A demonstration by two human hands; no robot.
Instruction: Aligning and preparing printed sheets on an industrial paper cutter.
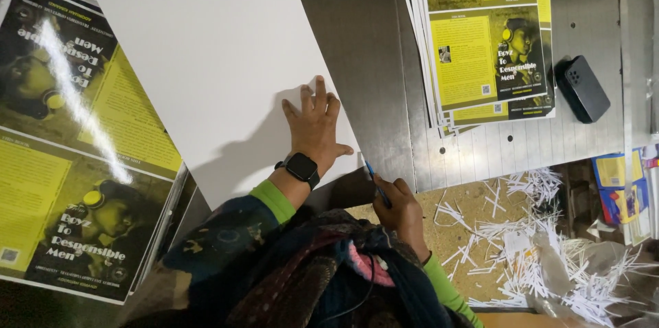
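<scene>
Two stacks of glossy yellow-and-black printed sheets flank the work: the bigger stack [75, 149] fills the left side of the grey metal worktable [374, 46], catching a bright streak of glare, and the second stack [484, 32] lies fanned at the upper right. Between them rests a large blank white sheet of card [213, 67], tilted so one corner points toward the top edge and its lower right corner hangs near the table's front edge.

Lower right, a heap of thin white paper trimmings [549, 245] spreads over a brown surface below the table edge. A small black rectangular box [582, 87] sits on the table just right of the fanned stack.

Pressed flat on the white sheet near its lower right corner is the left hand [314, 129], fingers spread and palm down (a black smartwatch [302, 167] is strapped at the wrist, with a green cuff below it). The right hand [401, 208] is curled tight around a slim blue-handled tool [375, 180], its tip meeting the sheet's corner right beside the left thumb; whether it is a blade or a pen cannot be told.
</scene>
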